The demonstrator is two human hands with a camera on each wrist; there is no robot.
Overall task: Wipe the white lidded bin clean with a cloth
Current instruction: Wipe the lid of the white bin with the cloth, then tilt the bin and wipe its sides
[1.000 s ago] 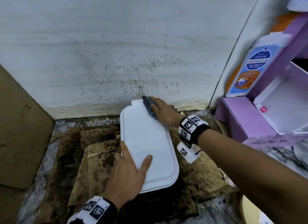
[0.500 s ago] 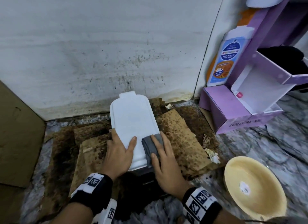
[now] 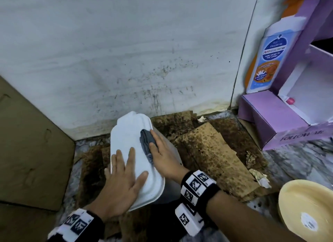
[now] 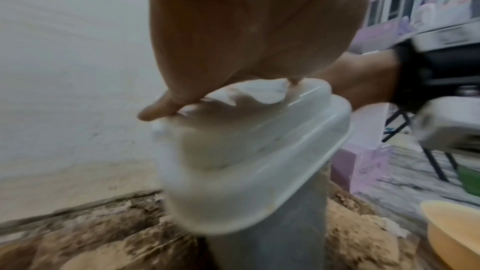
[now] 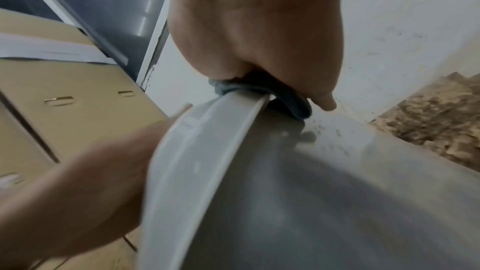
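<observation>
The white lidded bin stands on stained cardboard by the wall, tilted a little to the left. My left hand lies flat on the near half of its lid, fingers straight. My right hand presses a folded grey cloth against the lid's right edge, about halfway along. In the right wrist view the cloth wraps over the lid's rim under my fingers. The bin's grey body shows below the lid.
Stained brown cardboard covers the floor round the bin. A purple box and a lotion bottle stand at the right. A yellow bowl sits at the near right. A brown carton is at the left.
My right hand has slid the cloth from the lid's near edge to the middle of its right edge. The left hand stays flat on the lid. The view has shifted.
</observation>
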